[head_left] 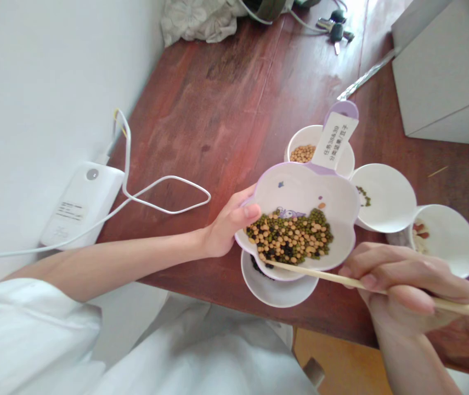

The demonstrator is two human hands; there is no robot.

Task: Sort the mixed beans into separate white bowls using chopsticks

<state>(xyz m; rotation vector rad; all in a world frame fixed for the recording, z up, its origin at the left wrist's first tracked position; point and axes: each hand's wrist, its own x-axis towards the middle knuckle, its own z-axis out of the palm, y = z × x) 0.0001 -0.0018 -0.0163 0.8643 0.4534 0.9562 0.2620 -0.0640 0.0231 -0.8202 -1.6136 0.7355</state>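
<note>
My left hand (232, 222) grips the left rim of a purple-edged, flower-shaped bowl (302, 189), thumb over the edge. Inside it lie mixed beans (295, 236): green, yellow and black. The bowl tilts toward me, its labelled handle (335, 140) pointing away. In my right hand (413, 285) are pale wooden chopsticks (316, 272), their tips at the near rim by the beans; whether one or two sticks show is unclear. Underneath, a white bowl (279, 293) with black beans is partly hidden. Another white bowl (295, 137), holding yellow beans, is partly covered by the handle.
At right stand a white bowl (390, 197) with a few green beans and another (452, 236) with pale and reddish pieces. A white power bank (84, 206) with a cable lies left by the wall. Keys (335, 30) and a white box (448, 71) are farther back.
</note>
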